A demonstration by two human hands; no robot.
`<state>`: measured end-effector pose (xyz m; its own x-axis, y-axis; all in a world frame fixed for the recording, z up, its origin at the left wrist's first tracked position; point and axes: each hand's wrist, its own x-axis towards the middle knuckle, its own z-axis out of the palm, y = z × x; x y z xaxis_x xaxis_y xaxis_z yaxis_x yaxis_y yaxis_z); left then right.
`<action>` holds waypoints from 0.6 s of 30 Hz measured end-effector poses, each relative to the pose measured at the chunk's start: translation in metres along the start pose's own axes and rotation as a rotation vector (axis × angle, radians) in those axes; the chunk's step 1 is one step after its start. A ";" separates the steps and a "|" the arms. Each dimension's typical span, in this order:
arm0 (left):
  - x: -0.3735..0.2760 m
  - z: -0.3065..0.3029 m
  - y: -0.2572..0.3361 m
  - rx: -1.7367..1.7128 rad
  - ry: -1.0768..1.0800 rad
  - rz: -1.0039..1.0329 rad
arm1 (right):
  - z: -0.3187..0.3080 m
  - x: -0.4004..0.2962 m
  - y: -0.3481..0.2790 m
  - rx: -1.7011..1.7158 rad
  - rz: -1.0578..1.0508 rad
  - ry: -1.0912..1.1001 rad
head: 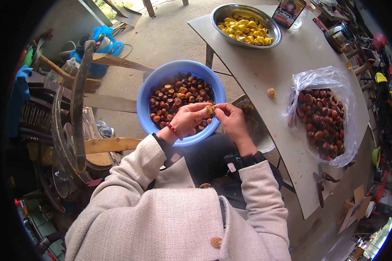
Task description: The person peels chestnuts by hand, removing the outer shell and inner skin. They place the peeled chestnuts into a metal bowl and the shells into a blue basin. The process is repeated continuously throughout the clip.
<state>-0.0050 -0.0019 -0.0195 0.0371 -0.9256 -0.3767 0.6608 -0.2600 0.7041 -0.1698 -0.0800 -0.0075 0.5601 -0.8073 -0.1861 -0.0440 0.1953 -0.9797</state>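
Between the fingertips of both hands is a partly peeled chestnut (210, 110), above the right part of a blue plastic basin (143, 98). My left hand (191, 117) grips it from the left, a red bead bracelet around the wrist. My right hand (230, 119) pinches its right side with thumb and forefinger. Brown chestnuts (173, 94) in their shells fill much of the basin, several with pale cut faces. A steel bowl (271, 23) of peeled yellow chestnuts (243, 30) stands at the table's far end.
On the pale table (264, 70) to my right rest a clear plastic bag (349, 94) of chestnuts, a single light-coloured chestnut (270, 93), red-handled pliers or shears (320, 187) and a phone (288, 12). Below its edge is a pan (264, 145). A wooden chair (80, 107) stands left.
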 end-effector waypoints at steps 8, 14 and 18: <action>0.008 0.011 -0.007 0.464 0.133 0.220 | 0.008 0.000 0.003 -0.426 -0.400 0.123; 0.010 0.010 -0.005 0.523 0.145 0.268 | 0.005 -0.003 -0.002 -0.359 -0.289 0.129; 0.009 0.006 0.000 0.550 0.085 0.184 | 0.005 -0.003 -0.006 -0.377 -0.219 0.152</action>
<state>-0.0092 -0.0121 -0.0189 0.1895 -0.9496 -0.2497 0.1529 -0.2227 0.9628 -0.1666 -0.0759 -0.0005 0.4629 -0.8852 0.0469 -0.2519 -0.1821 -0.9505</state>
